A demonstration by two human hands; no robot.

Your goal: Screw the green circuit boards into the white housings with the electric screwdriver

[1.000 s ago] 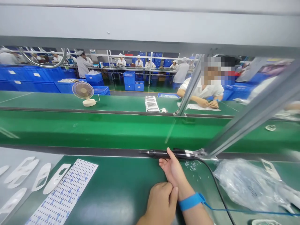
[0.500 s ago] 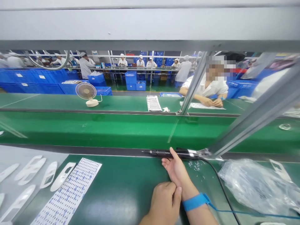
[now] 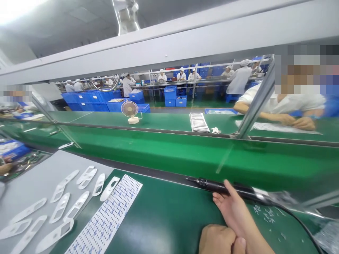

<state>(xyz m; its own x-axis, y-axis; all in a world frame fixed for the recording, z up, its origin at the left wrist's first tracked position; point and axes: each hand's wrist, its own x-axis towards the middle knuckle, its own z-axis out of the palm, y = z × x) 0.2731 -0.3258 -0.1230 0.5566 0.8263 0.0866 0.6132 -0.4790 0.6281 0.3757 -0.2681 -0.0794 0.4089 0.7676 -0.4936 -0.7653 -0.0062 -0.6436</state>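
Observation:
My right hand reaches in from the lower right, palm up, thumb raised and fingers loosely bent. Its thumb and fingertips overlap a black electric screwdriver lying along the bench's far edge; whether they touch it I cannot tell, but they are not wrapped round it. Curled and knuckles up, my left hand lies against my right wrist at the bottom edge. The fingertips of that hand are hidden. To the left, a white sheet of small blue and black marks slants across the green bench top.
Several white plastic shells with cut-out windows lie on a grey mat. Tiny clear bits and a plastic bag are at the right. Beyond the green belt stand a fan and a seated co-worker.
My view has swung left and tilted, bringing in more shells and shifting my hands rightward in the picture. The blue wristband has left view. My hands keep much the same pose beside the screwdriver.

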